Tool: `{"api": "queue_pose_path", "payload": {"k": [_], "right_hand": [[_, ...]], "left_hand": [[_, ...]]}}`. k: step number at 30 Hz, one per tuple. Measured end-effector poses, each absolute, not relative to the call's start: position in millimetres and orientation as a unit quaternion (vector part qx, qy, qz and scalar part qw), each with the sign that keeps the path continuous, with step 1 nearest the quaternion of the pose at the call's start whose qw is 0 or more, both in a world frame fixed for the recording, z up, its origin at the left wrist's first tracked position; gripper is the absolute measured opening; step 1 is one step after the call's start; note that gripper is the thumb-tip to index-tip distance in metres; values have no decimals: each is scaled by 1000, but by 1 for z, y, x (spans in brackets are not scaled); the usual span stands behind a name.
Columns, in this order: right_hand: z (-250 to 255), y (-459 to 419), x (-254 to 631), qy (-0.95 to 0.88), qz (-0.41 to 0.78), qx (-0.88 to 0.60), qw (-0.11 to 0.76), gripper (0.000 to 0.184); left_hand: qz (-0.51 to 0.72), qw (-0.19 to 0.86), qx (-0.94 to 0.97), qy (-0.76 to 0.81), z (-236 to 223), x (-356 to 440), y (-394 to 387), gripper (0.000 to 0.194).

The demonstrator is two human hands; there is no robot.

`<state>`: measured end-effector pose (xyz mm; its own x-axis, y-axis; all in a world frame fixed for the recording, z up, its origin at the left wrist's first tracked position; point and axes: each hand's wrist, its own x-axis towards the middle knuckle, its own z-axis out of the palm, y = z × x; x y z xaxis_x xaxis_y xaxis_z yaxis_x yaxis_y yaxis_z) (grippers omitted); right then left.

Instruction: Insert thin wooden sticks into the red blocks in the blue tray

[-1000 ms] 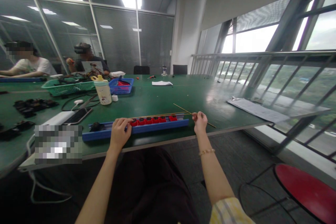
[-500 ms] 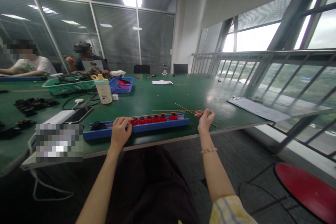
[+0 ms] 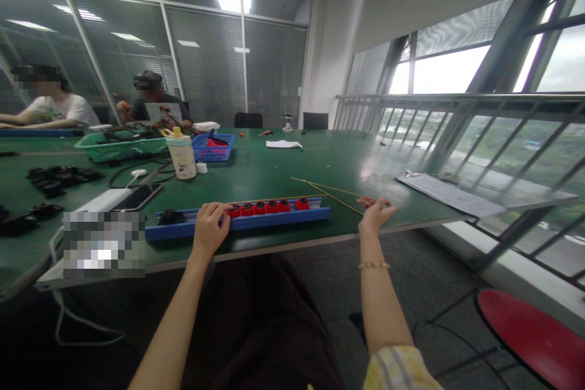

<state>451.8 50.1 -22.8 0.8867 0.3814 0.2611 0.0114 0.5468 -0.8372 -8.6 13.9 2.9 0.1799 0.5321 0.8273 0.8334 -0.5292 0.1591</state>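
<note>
Six red blocks (image 3: pixel 267 207) are sitting in a blue rail (image 3: pixel 237 219) along the green workbench (image 3: pixel 329 164) edge; left hand (image 3: pixel 210 230) is clenching the rail; right hand (image 3: pixel 376 216) is hanging open, empty, just beside two thin wooden sticks (image 3: pixel 329 187) lying across the rail's far side.

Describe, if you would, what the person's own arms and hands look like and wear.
The left hand and right hand are bare, without gloves. A thin gold-toned bracelet circles the right wrist, and a pale yellow checked sleeve shows on that arm. The left arm shows no jewellery or sleeve.
</note>
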Motion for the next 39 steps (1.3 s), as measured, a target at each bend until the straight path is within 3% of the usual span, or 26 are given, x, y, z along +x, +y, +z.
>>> {"api": "queue_pose_path", "payload": {"k": [8,12,17,28,34,39], "right_hand": [[-41,50,462,-220,109,-535,808,32],[-46,45,469,-304,30,-633,712,43],[-42,40,472,-412,-17,-694,590,43],[-41,42,465,-531,25,-714,455,27],[-36,34,473,-539,17,-724,430,6],[-35,32,483,-518,9,-757,398,7]], "left_hand": [[-449,171,-748,-457,4,-9,12,22],[-449,168,-749,-457,5,-8,12,22],[-446,160,-749,-463,5,-7,12,22],[-449,155,-750,-459,6,-7,11,22],[-451,151,-747,-464,8,-5,9,21],[-452,151,-746,-465,8,-5,9,21]]}}
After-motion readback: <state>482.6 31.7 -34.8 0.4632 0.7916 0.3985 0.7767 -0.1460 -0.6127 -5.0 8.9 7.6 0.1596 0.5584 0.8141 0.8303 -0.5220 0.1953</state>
